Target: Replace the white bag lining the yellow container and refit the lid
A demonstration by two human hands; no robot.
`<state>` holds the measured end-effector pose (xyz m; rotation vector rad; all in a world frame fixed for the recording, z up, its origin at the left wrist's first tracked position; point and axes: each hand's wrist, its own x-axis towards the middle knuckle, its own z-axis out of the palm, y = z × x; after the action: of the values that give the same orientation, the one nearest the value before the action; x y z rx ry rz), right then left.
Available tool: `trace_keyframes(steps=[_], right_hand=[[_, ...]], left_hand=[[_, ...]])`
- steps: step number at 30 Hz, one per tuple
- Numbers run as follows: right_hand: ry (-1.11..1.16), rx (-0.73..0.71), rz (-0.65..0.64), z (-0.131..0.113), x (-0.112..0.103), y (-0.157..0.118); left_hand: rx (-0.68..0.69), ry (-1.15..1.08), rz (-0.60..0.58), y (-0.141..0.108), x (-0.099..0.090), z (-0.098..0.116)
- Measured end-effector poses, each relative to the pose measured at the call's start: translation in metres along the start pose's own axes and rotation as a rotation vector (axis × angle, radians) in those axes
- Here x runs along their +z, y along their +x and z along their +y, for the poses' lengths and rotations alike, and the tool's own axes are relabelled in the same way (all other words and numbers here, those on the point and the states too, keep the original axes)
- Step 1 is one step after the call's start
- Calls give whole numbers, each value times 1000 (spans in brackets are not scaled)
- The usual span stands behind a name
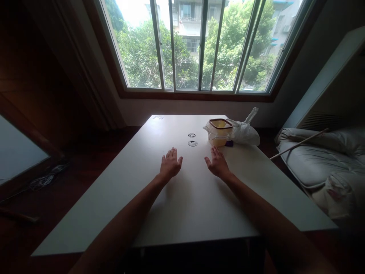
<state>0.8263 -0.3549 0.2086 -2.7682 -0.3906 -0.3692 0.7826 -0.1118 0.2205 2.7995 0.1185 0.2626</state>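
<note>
My left hand is stretched out palm down over the middle of the white table, fingers pointing away from me and thumb apart. Level with it on the right, my right hand is held the same way, its fingertips just short of a yellowish square bin with a brown rim. Neither hand holds anything. Whether the palms rest on the tabletop or hover above it, I cannot tell. Beyond the gap between my hands lie two round, flat pieces, the nearer one and the farther one.
A knotted white plastic bag sits beside the bin, with a small dark purple thing at the bin's foot. Right of the table are a pale cushioned seat and a thin stick. A window stands behind the table.
</note>
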Motion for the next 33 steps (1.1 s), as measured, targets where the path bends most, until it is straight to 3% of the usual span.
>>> trace_keyframes(steps=[9,33], right_hand=[[-35,-12,-209,6,17,-20],[-77,15,-302,6,18,-22]], left_hand=[[25,68,-80,-24,17,-7],[20,131,-139,-24,32,-13]])
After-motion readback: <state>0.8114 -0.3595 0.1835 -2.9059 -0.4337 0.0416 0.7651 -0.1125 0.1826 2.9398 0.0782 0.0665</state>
